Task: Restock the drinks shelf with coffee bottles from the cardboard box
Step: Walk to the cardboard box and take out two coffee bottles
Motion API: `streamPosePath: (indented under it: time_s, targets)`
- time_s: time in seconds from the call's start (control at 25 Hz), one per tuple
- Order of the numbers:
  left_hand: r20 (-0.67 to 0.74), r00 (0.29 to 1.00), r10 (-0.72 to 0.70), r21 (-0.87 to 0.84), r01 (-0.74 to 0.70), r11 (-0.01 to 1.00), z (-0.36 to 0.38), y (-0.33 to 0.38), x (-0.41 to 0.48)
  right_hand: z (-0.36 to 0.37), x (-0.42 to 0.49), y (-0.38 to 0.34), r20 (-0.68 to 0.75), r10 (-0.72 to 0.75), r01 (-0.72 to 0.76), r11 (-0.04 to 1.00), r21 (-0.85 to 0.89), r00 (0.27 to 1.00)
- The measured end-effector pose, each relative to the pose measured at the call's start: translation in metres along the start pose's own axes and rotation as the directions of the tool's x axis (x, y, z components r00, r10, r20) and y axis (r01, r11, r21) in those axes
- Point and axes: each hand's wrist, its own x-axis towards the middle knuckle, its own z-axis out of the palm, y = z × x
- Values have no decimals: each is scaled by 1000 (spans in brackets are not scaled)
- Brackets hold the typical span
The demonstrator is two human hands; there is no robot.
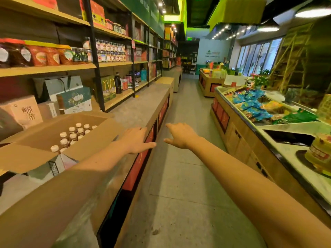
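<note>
An open cardboard box (93, 145) sits on the grey counter (141, 106) at the left, flaps spread. Inside stand several coffee bottles (73, 136) with white caps. My left hand (137, 140) is stretched forward just right of the box, over the counter's front edge, fingers straight and holding nothing. My right hand (180, 135) reaches out over the aisle floor, fingers relaxed, also with nothing in it. Wooden shelves (114, 64) above the counter carry jars and dark bottles.
Gift boxes (75, 100) and paper bags stand on the low shelf behind the cardboard box. A display counter (250, 133) with snack packets runs along the right. A grey tiled aisle (184, 158) lies between the two counters.
</note>
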Motion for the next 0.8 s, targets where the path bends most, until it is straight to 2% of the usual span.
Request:
streamPosePath:
  time_s: [0.24,0.4,0.56,0.68,0.8]
  targets:
    - [-90,991,-101,53,106,993,-13,-114,115,12,191,-13,-50,-127,128,991,30,991]
    - [-110,962,-251,53,258,965,-26,-193,159,16,295,-52,-57,-240,245,964,103,969]
    - [-111,883,-455,37,461,887,-24,-267,183,33,391,-105,-74,-346,354,920,166,935]
    - [-92,832,-548,73,554,829,-16,-317,194,51,457,-145,-37,-426,423,880,214,904]
    - [-91,737,-669,75,675,734,-9,-361,206,70,515,-179,-71,-562,559,787,260,824]
